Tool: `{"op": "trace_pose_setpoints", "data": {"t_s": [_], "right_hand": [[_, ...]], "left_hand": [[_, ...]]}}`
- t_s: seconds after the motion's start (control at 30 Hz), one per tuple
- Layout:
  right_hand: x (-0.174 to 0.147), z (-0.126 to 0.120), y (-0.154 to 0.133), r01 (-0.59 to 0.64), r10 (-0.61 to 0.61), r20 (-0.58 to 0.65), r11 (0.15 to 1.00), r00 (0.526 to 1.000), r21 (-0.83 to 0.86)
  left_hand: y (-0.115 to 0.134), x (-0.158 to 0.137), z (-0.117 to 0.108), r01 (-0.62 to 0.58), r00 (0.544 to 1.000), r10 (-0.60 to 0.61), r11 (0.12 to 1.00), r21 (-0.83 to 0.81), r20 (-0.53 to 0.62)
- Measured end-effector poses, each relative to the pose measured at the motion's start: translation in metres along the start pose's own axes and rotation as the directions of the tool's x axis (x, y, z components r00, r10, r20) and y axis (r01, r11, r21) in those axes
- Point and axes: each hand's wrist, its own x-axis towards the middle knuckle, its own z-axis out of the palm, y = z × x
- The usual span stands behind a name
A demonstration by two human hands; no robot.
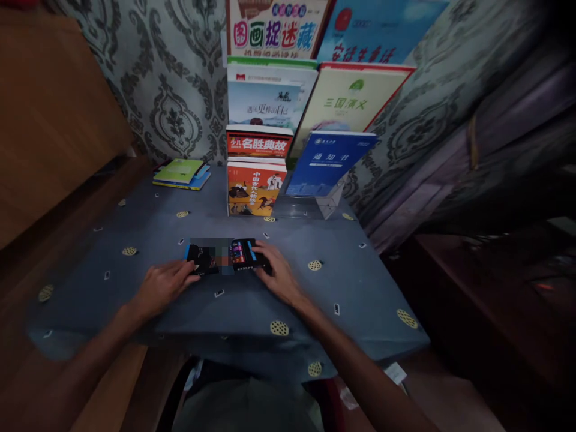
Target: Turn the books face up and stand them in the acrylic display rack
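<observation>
Both bare forearms (335,339) are slanting inward, the bare left hand (164,285) lying palm-down, the bare right hand (279,276) curving its fingers, thumb below.

This looks like a room in a home. Patterned wallpaper (176,117) and a curtain (429,174) surround a cloth-covered table (342,279), with books (258,187) racked towards its far edge.

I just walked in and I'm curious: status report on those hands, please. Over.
Left hand on left end of a black book or box, right hand on its right end. Resting on table: can't tell. Orange book stands beyond, apart.
</observation>
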Motion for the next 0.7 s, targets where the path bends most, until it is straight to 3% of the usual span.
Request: {"op": "trace_pose_setpoints", "data": {"t_s": [0.17, 0.3, 0.37, 0.47, 0.57, 0.7], "right_hand": [[0.032, 0.008, 0.005, -0.083, 0.110, -0.087, 0.959, 0.990, 0.269], [0.049, 0.009, 0.005, -0.064, 0.136, -0.138, 0.900, 0.981, 0.431], [0.049, 0.008, 0.003, -0.081, 0.169, -0.141, 0.870, 0.975, 0.487], [0.042, 0.007, 0.003, -0.178, 0.250, -0.069, 0.832, 0.966, 0.525], [0.031, 0.007, 0.009, -0.293, 0.320, 0.009, 0.858, 0.947, 0.421], [0.022, 0.000, 0.010, -0.374, 0.374, -0.011, 0.928, 0.928, 0.013]], "left_hand": [[0.003, 0.027, -0.016, 0.191, 0.965, -0.209, 0.974, -0.126, -0.160], [-0.003, 0.069, -0.027, 0.285, 0.885, -0.369, 0.912, -0.296, -0.283], [-0.011, 0.091, -0.027, 0.323, 0.853, -0.441, 0.866, -0.382, -0.280], [-0.025, 0.108, -0.014, 0.352, 0.874, -0.464, 0.808, -0.473, -0.142], [-0.035, 0.103, 0.011, 0.412, 0.893, -0.451, 0.825, -0.387, -0.010], [-0.024, 0.082, 0.040, 0.415, 0.907, -0.422, 0.899, -0.139, -0.020]]}}
